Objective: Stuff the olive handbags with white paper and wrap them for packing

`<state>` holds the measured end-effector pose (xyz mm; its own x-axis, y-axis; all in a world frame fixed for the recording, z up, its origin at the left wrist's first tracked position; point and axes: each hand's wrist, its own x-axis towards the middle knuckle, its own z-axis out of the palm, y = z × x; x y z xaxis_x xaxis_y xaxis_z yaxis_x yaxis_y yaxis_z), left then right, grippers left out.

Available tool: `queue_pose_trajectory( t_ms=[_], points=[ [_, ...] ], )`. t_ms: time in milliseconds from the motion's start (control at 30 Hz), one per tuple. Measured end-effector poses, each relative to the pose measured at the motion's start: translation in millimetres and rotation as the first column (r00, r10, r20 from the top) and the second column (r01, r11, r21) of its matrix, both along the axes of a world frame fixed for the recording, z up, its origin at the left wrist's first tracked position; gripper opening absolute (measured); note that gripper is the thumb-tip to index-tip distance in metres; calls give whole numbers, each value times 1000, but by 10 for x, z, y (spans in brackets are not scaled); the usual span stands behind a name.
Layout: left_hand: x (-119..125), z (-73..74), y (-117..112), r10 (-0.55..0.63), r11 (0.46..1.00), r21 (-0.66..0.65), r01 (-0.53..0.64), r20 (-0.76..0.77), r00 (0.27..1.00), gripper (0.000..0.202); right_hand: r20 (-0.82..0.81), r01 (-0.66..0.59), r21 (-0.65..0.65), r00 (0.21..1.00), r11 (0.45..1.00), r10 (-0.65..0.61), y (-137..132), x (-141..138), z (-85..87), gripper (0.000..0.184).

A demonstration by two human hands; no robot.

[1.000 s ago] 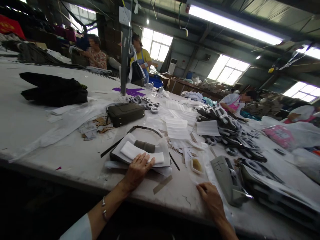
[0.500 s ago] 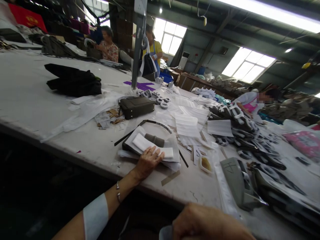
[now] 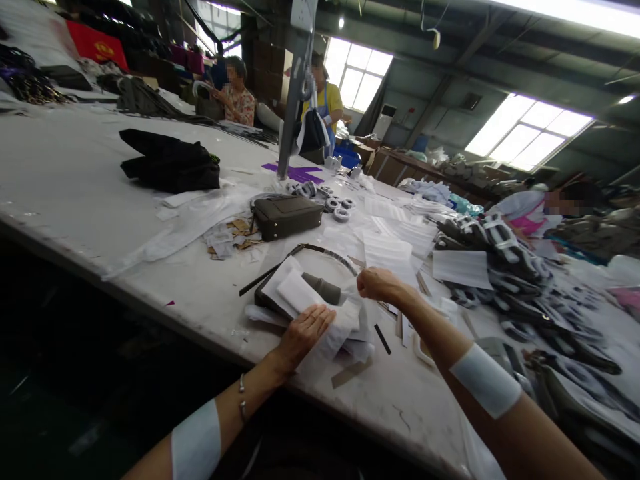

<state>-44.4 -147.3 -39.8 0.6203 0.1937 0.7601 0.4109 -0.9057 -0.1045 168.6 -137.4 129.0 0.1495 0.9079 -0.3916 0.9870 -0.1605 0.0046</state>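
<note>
My left hand [image 3: 306, 331] lies flat with its fingers stretched out, pressing on a folded white foam sheet [image 3: 296, 291] on top of a dark handbag [image 3: 266, 293]. A rolled grey-green part of the bag [image 3: 325, 288] shows behind the foam, and its thin strap [image 3: 330, 255] arches over the far side. Thin, see-through white wrapping [image 3: 334, 339] hangs over the right part of the bag. Beside the bag's right end, my right hand [image 3: 379, 284] is closed, its fingers curled under. Whatever it grips is hidden; the wrapping's edge is close to it.
Behind stands another dark handbag [image 3: 290, 217], near grey rings [image 3: 341, 214] and a metal post [image 3: 289, 120]. Black cloth [image 3: 170, 162] lies at left. White sheets [image 3: 387, 253] and piled bag parts [image 3: 505, 267] spread rightward. Three other people work farther back. The table's edge [image 3: 150, 299] runs in front.
My right hand has moved up and away from the lower right to the bag's right end. See-through wrapping now covers more of the bag's right side. The left hand still rests on the foam.
</note>
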Motion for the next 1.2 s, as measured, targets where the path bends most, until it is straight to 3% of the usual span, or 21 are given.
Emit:
queue_pose_trajectory(
  t_ms=[133, 233, 267, 333, 400, 467, 533, 600, 667, 767, 933, 1000, 1067, 1200],
  points=[
    [-2, 50, -7, -22, 1000, -19, 21, -7, 1000, 34, -45, -4, -4, 999, 1000, 4, 52, 66, 81, 17],
    [-2, 75, -12, -43, 999, -4, 43, 4, 999, 33, -240, -32, -84, 971, 996, 11, -251, 100, 217, 20],
    [-4, 81, -12, -42, 999, -1, 42, 6, 999, 34, -368, -52, -115, 930, 992, 6, -437, 90, 254, 24],
    [-11, 92, -10, -37, 999, 5, 37, 9, 999, 37, -644, -143, -202, 764, 969, -21, -888, 38, 278, 35],
    [-21, 105, 1, -38, 999, 18, 38, -1, 999, 40, -778, -235, -289, 622, 928, -85, -1355, -2, 209, 41],
    [-29, 117, 22, -44, 998, 41, 45, -7, 999, 42, -712, -145, -344, 684, 928, -157, -1760, 70, 58, 35],
    [-32, 128, 43, -47, 997, 66, 47, -6, 999, 41, -537, 153, -273, 795, 950, -282, -2096, 308, -129, 21],
    [-32, 138, 52, -46, 995, 86, 47, -8, 999, 40, -342, 436, -119, 826, 892, -449, -2378, 656, -316, 16],
    [-32, 147, 50, -45, 994, 97, 46, -16, 999, 39, -157, 581, 4, 804, 814, -574, -2606, 992, -492, 14],
    [-32, 164, 42, -38, 993, 107, 40, -20, 999, 40, -72, 649, 78, 761, 757, -645, -2832, 1269, -742, 16],
    [-27, 188, 48, -40, 990, 132, 41, -14, 999, 40, -137, 680, 96, 732, 727, -667, -2984, 1303, -1046, 14],
    [-27, 185, 53, -43, 990, 131, 45, -14, 999, 39, -166, 678, 77, 732, 731, -661, -3013, 1349, -1047, 17],
    [-28, 173, 55, -47, 991, 122, 49, -19, 999, 39, -180, 671, 58, 735, 739, -653, -3027, 1432, -938, 22],
    [-27, 143, 50, -46, 994, 97, 48, -18, 999, 38, -118, 600, 197, 799, 775, -589, -2948, 1451, -369, 27]
  ],
)
